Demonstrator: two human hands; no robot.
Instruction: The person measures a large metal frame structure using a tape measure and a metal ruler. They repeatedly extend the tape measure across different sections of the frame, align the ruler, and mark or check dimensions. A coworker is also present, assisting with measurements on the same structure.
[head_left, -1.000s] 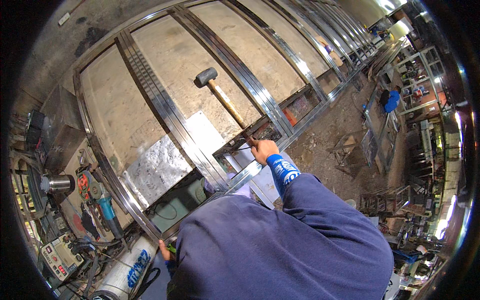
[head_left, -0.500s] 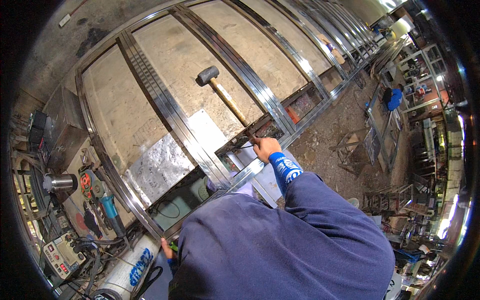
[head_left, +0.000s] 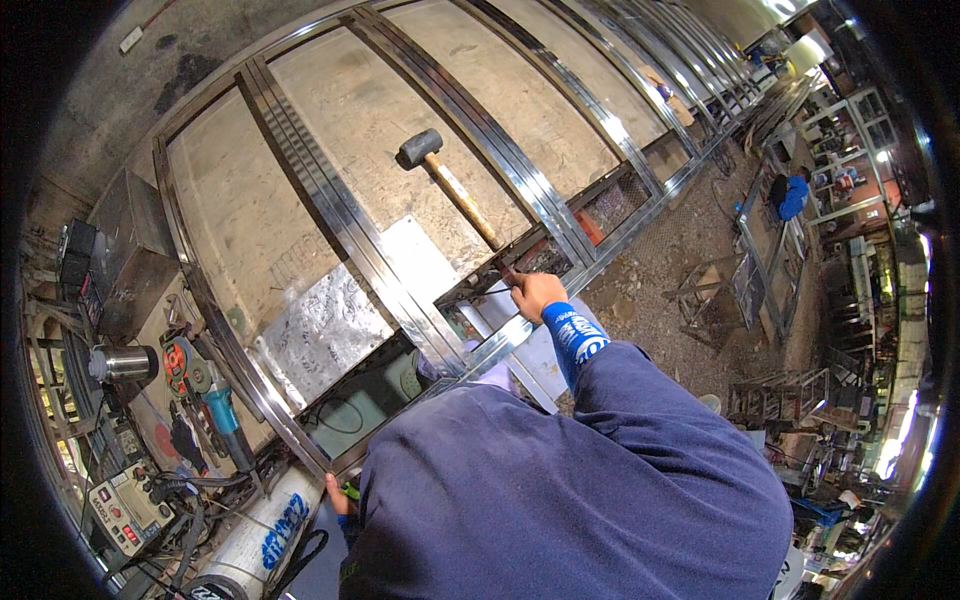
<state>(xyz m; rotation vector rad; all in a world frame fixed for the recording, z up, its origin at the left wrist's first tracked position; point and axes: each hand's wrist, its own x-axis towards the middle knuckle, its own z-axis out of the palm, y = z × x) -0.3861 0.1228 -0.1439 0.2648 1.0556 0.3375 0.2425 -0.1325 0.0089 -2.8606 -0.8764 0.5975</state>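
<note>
A long metal frame (head_left: 372, 260) with shiny crossbars lies over a worn tabletop (head_left: 220, 190). My right hand (head_left: 540, 297) is closed at the table's near edge, between two crossbars, by a dark narrow piece (head_left: 510, 275); what its fingers grip is hard to make out. At the frame's near left corner is my left hand (head_left: 340, 495), mostly hidden by my body. Its fingers curl beside a bright green thing (head_left: 350, 491) too covered to name. Beyond my right hand lies a rubber mallet (head_left: 457, 195) with a black head and wooden handle.
An angle grinder (head_left: 222, 415), a steel tumbler (head_left: 124, 363) and a control box with red switches (head_left: 130, 510) stand at the left, above a white cylinder (head_left: 270, 535). A metal sheet (head_left: 325, 325) lies under the frame. Far right, a person in blue (head_left: 790, 195) crouches.
</note>
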